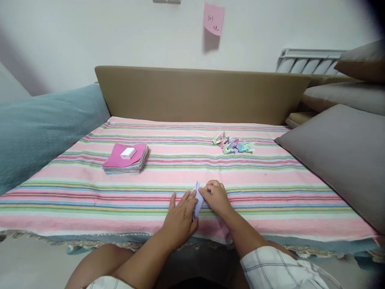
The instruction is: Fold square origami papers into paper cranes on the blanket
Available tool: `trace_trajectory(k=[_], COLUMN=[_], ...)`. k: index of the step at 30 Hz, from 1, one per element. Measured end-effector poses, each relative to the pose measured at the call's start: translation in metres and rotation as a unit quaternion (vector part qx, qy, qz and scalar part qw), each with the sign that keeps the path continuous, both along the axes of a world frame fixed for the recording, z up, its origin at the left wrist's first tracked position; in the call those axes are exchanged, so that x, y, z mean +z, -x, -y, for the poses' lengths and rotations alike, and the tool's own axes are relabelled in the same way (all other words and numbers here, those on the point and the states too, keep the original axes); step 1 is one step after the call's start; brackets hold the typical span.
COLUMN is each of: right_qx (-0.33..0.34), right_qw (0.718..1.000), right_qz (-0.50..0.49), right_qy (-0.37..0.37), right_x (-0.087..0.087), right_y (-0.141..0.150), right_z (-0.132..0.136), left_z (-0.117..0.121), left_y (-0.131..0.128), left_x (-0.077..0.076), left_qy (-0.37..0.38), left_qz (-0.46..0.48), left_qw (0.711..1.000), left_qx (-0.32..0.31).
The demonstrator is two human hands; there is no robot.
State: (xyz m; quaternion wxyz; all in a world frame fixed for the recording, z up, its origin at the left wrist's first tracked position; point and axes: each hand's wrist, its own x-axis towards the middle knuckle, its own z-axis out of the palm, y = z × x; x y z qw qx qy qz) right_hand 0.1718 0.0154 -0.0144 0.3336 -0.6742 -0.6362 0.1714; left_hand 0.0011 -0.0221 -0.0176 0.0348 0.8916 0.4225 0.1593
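Observation:
A small folded sheet of lilac paper (198, 202), narrow and pointed at its far end, lies on the striped cloth in front of me. My left hand (182, 220) holds its left side against the cloth, with the index finger over the paper and the thumb by its near end. The other left fingers are stretched out and spread. My right hand (217, 197) pinches the upper right edge of the paper between thumb and index finger. Part of the paper is hidden under my left fingers, so its exact folds are hard to see.
At the left stands a stack of coloured paper (124, 166) with a white plug adapter (128, 153) on top. Folded paper pieces (233, 145) lie in a pile farther back. Grey cushions (339, 152) are at the right, a blue-green bolster (51, 128) at the left, a brown backboard (195, 94) behind.

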Motion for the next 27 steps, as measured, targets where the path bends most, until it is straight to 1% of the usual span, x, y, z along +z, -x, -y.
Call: trace_trajectory(k=[4,11,16,22,27], right_qx=[-0.002,0.012,0.013,0.004,-0.007], right_qw=[1.000,1.000,1.000,1.000,1.000], right_qz=[0.005,0.017,0.017,0.022,0.015], right_qy=[0.013,0.004,0.007,-0.006,0.007], right_x=[0.0003,-0.0067,-0.0083,-0.0058,-0.0018], right_y=[0.0016,-0.0021,-0.0027,-0.0003,0.0017], right_z=[0.0011,-0.0012,-0.0018,0.0005,-0.0009], left_z=[-0.0004,-0.0003,-0.0006,-0.0011,-0.0008], left_y=[-0.0004,-0.0010,-0.0008,-0.0006,-0.0006], left_x=[-0.0007,0.0019,0.0020,0.0014,0.0030], left_qy=[0.013,0.017,0.018,0.023,0.025], left_qz=[0.004,0.001,-0.003,-0.002,-0.008], left_qw=[1.000,1.000,1.000,1.000,1.000], left_qx=[-0.002,0.000,-0.004,-0.003,-0.003])
